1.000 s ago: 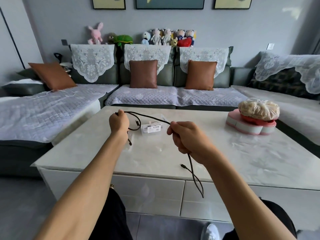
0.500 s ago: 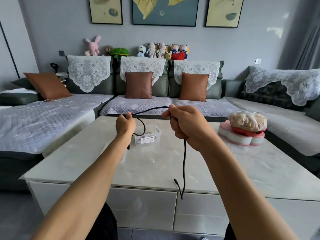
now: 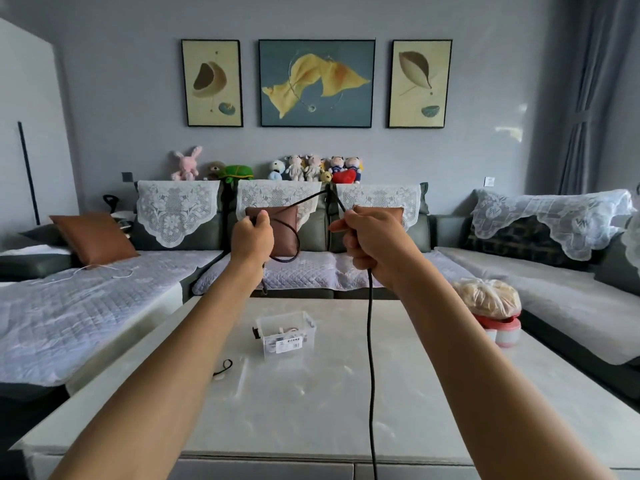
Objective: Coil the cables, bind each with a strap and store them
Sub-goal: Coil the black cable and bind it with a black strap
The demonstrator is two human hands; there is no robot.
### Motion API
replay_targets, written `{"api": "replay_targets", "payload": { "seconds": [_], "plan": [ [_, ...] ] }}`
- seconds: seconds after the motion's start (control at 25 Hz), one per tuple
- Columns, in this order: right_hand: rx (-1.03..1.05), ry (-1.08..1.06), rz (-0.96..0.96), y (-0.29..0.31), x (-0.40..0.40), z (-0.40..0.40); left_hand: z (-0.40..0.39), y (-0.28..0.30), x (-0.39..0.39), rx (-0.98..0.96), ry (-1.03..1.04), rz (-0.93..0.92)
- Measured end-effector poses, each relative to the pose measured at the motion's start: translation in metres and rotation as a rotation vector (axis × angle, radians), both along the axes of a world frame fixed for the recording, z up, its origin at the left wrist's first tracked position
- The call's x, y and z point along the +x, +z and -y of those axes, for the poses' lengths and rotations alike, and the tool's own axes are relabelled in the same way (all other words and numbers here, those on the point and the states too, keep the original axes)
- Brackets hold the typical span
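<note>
Black cable (image 3: 371, 358), limp & light, hangs above tabletop (image 3: 311, 410) w/ both grips clamped on it, left hand (image 3: 252, 239) and right hand (image 3: 372, 245); prob. best pinched near loop.

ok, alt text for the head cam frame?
Both hands are raised over a pale table, left hand and right hand gripping a black cable whose tail hangs down past the table edge. A clear plastic box sits on the table.

One cable (image 3: 370, 341), two hands (image 3: 252, 239)
</note>
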State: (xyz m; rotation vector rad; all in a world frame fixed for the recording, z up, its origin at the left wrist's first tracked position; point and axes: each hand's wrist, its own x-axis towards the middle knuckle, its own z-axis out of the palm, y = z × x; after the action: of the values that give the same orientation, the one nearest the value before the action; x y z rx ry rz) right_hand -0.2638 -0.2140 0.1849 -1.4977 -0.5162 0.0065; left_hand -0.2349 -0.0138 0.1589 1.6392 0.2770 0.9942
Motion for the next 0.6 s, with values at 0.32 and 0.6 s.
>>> {"api": "replay_targets", "payload": {
  "seconds": [0.32,0.6],
  "plan": [
    [-0.14,-0.097,-0.167,-0.112,0.019,0.012,0.015,-0.086,-0.025,-0.043,-0.18,-0.146],
    [-0.29,-0.019,-0.128,-0.201,0.077,-0.006,0.019,-0.176,0.018,-0.068,-0.386,-0.262]
  ]
}}
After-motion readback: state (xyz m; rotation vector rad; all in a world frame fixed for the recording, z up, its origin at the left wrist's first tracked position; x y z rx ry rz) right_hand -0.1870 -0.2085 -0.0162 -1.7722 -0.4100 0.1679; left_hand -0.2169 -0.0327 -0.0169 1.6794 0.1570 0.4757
